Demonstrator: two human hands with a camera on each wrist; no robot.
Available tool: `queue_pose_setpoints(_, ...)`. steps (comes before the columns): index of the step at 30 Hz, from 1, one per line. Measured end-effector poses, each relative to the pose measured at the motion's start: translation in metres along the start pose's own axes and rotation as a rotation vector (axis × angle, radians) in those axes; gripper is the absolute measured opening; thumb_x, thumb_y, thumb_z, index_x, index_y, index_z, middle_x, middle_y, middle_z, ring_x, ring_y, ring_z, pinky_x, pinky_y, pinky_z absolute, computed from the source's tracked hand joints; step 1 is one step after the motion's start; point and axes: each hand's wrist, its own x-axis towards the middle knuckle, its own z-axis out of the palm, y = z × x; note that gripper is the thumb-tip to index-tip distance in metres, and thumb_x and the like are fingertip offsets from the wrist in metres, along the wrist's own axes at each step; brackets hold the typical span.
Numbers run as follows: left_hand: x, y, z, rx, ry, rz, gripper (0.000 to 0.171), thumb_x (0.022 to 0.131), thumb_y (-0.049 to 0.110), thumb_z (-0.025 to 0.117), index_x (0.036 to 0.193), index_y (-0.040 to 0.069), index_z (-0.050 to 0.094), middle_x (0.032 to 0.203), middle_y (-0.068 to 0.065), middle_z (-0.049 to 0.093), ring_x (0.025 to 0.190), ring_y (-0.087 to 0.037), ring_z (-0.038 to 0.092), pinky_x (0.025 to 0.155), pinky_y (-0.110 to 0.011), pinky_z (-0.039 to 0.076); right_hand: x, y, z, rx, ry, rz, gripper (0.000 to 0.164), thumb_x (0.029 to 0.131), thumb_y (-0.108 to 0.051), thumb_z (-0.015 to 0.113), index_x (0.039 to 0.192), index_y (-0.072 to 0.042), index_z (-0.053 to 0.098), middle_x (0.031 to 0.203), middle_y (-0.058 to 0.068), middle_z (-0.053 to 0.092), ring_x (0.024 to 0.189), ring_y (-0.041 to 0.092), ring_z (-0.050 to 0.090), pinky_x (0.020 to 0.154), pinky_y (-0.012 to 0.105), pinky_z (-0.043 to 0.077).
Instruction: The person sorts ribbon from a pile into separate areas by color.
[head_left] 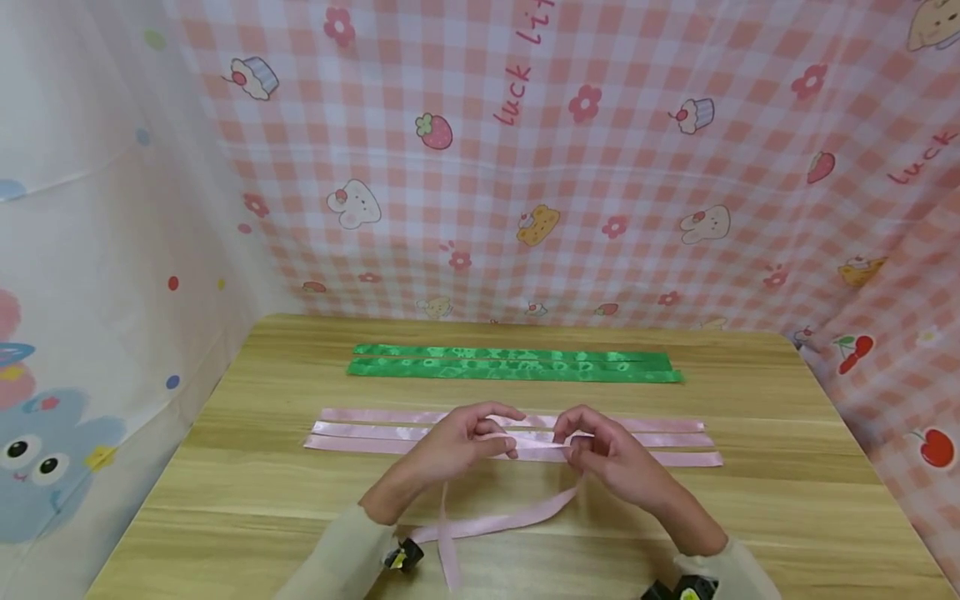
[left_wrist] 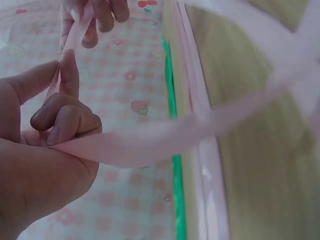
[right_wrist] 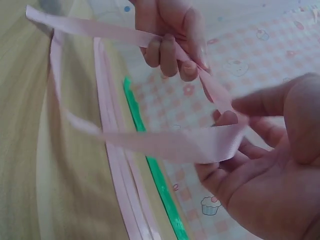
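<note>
Between my two hands a pink satin ribbon [head_left: 510, 522] is stretched, held above the table. My left hand [head_left: 467, 442] pinches it, and the ribbon's tail trails from the curled fingers in the left wrist view. My right hand [head_left: 611, 454] pinches the same ribbon a short way to the right, as the right wrist view [right_wrist: 270, 155] shows. The slack hangs below in a loop and crosses itself near the left sleeve. Just beyond the hands, several pink ribbon strips [head_left: 375, 433] lie side by side, partly hidden by my fingers.
Farther back, green ribbon strips [head_left: 513, 364] lie parallel on the wooden table [head_left: 780, 517]. A pink checked cloth [head_left: 480, 183] hangs behind the table. A white patterned cloth [head_left: 90, 208] hangs on the left. A small black device [head_left: 403, 554] sits at the left wrist.
</note>
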Motion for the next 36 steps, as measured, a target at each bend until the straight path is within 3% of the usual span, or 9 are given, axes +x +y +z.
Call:
queue_pose_setpoints(5, -0.004, 0.007, -0.004, 0.062, 0.012, 0.040, 0.036, 0.095, 0.013, 0.065, 0.130, 0.018, 0.060, 0.093, -0.002, 0.073, 0.058, -0.007, 0.041, 0.050, -0.020, 0.031, 0.003, -0.008, 0.000, 0.038, -0.093, 0.094, 0.025, 0.101, -0.008, 0.054, 0.123, 0.001, 0.050, 0.116, 0.017, 0.055, 0.087, 0.013, 0.057, 0.069, 0.025, 0.049)
queue_pose_setpoints(7, -0.005, 0.009, -0.007, 0.080, 0.004, 0.067, 0.035, 0.096, 0.013, 0.064, 0.131, 0.016, 0.059, 0.093, -0.002, 0.073, 0.058, -0.007, 0.041, 0.051, -0.020, 0.031, 0.005, -0.011, 0.001, 0.067, -0.104, 0.113, 0.025, 0.102, -0.013, 0.054, 0.122, 0.003, 0.050, 0.107, 0.009, 0.056, 0.084, 0.011, 0.054, 0.067, 0.024, 0.046)
queue_pose_setpoints(11, -0.011, 0.013, -0.015, 0.068, -0.019, 0.107, 0.037, 0.097, 0.007, 0.061, 0.134, 0.009, 0.057, 0.093, -0.007, 0.073, 0.068, -0.013, 0.053, 0.058, -0.021, 0.036, 0.005, -0.015, 0.000, 0.134, -0.088, 0.069, 0.023, 0.103, -0.009, 0.053, 0.114, 0.010, 0.047, 0.085, -0.002, 0.054, 0.074, 0.006, 0.048, 0.067, 0.021, 0.047)
queue_pose_setpoints(14, -0.017, 0.015, -0.024, 0.054, -0.046, 0.114, 0.037, 0.097, 0.003, 0.059, 0.134, 0.008, 0.056, 0.095, -0.011, 0.072, 0.081, -0.014, 0.059, 0.067, -0.022, 0.041, 0.003, -0.018, -0.003, 0.158, -0.074, 0.017, 0.011, 0.101, -0.003, 0.053, 0.109, 0.004, 0.050, 0.081, -0.004, 0.056, 0.074, 0.004, 0.051, 0.067, 0.021, 0.049)
queue_pose_setpoints(18, -0.027, 0.016, -0.039, 0.065, -0.073, 0.118, 0.037, 0.097, 0.003, 0.060, 0.134, 0.004, 0.056, 0.096, -0.013, 0.072, 0.070, -0.009, 0.052, 0.065, -0.022, 0.040, 0.001, -0.022, -0.011, 0.184, -0.099, -0.049, 0.012, 0.100, 0.002, 0.052, 0.110, -0.005, 0.052, 0.080, -0.005, 0.055, 0.058, 0.013, 0.039, 0.049, 0.030, 0.034)
queue_pose_setpoints(20, -0.032, 0.015, -0.047, 0.064, -0.065, 0.115, 0.038, 0.096, 0.005, 0.063, 0.133, 0.002, 0.056, 0.094, -0.013, 0.072, 0.060, -0.007, 0.043, 0.058, -0.022, 0.036, -0.002, -0.023, -0.016, 0.194, -0.136, -0.077, 0.015, 0.100, 0.005, 0.049, 0.112, -0.004, 0.051, 0.077, -0.002, 0.052, 0.053, 0.019, 0.030, 0.046, 0.036, 0.024)
queue_pose_setpoints(24, -0.044, 0.016, -0.063, 0.064, -0.028, 0.101, 0.039, 0.095, 0.007, 0.066, 0.132, 0.001, 0.057, 0.090, -0.011, 0.071, 0.053, -0.005, 0.035, 0.052, -0.022, 0.032, -0.012, -0.024, -0.028, 0.190, -0.186, -0.078, 0.021, 0.100, 0.008, 0.046, 0.116, -0.004, 0.049, 0.076, 0.003, 0.051, 0.052, 0.023, 0.024, 0.043, 0.036, 0.020)
queue_pose_setpoints(30, -0.059, 0.014, -0.081, 0.102, 0.058, 0.084, 0.039, 0.093, 0.008, 0.069, 0.130, 0.005, 0.058, 0.092, -0.008, 0.072, 0.068, -0.008, 0.054, 0.060, -0.022, 0.041, -0.023, -0.027, -0.045, 0.102, -0.160, -0.070, 0.017, 0.099, 0.009, 0.048, 0.114, 0.002, 0.048, 0.077, 0.004, 0.056, 0.057, 0.016, 0.037, 0.045, 0.032, 0.030)
queue_pose_setpoints(36, -0.069, 0.009, -0.093, 0.132, 0.162, 0.067, 0.038, 0.091, 0.012, 0.072, 0.127, 0.008, 0.059, 0.087, -0.007, 0.072, 0.059, -0.005, 0.044, 0.054, -0.022, 0.037, -0.031, -0.028, -0.060, 0.085, -0.189, -0.105, 0.016, 0.097, 0.014, 0.044, 0.112, 0.009, 0.046, 0.078, 0.010, 0.056, 0.073, 0.010, 0.054, 0.063, 0.027, 0.049)
